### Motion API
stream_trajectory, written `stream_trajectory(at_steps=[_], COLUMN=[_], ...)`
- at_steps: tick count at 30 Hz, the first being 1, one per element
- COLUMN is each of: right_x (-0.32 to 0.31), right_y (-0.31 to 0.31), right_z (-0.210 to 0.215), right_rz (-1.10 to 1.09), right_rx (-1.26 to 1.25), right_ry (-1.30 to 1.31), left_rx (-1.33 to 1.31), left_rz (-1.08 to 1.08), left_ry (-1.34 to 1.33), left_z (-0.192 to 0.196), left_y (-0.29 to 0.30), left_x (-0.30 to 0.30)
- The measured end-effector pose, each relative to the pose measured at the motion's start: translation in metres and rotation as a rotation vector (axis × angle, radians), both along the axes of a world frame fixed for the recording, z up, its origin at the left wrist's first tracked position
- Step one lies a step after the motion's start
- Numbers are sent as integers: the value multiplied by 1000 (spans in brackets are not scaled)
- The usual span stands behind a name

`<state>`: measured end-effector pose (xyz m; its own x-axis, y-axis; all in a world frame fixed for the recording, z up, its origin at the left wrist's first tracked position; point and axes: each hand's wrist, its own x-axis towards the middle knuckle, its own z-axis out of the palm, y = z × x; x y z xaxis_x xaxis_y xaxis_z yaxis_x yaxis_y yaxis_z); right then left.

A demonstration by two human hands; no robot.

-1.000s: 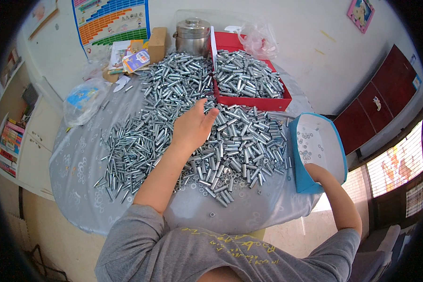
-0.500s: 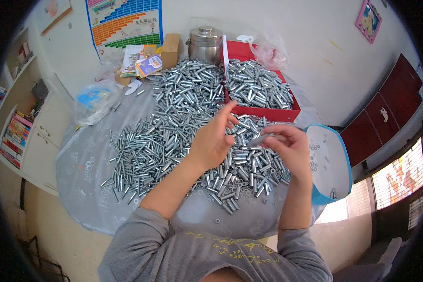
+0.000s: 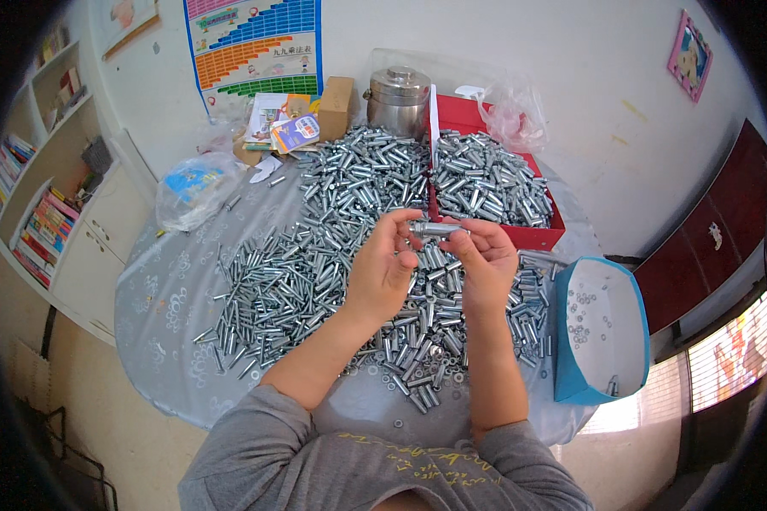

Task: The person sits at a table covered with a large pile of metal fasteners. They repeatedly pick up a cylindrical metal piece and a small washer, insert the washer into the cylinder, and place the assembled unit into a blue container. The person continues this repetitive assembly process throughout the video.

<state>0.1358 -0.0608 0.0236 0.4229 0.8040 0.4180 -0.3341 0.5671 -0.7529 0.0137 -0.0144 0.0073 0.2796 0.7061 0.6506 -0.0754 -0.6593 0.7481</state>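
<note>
My right hand (image 3: 486,264) pinches a silvery metal expansion bolt (image 3: 439,228) between thumb and fingers, holding it nearly level above the heap. Its left end reaches the fingers of my left hand (image 3: 385,268), which are curved and apart, the thumb standing off from the index finger. Whether those fingertips touch the bolt is hard to see. Beneath both hands spreads a large heap of similar metal bolts and sleeves (image 3: 285,289) on the grey-covered table (image 3: 175,358). Small washers and nuts (image 3: 452,383) lie along the heap's near edge.
A red box (image 3: 533,234) full of metal sleeves stands at the back right. Beside my right arm is a blue-and-white bin (image 3: 601,332) with scattered rings. Behind the heap are a steel pot (image 3: 398,100), a cardboard box (image 3: 337,106) and a plastic bag (image 3: 198,189).
My right hand has moved left and slightly up, bringing the bolt to my left hand. My left hand keeps nearly the same pose. The whole view has shifted a little.
</note>
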Motion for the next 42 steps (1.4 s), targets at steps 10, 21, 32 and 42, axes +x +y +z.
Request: stream_trajectory(at_steps=[10,21,32,42], right_x=[-33,15,14,23], right_y=[13,7,-8,-12], right_z=[-27,-4,5,14], right_rz=[-142,-1,-180,77], right_rx=[-101,-247,-483,-473], right_ry=[-414,-459,-1068,-693], left_rx=[-212,-3,348,286], left_rz=[32,50,255,213], left_ry=[-154,223,449,504], left_z=[-15,-14,-12,-11], left_y=[-6,17,12,11], left_x=[16,-6,1,2])
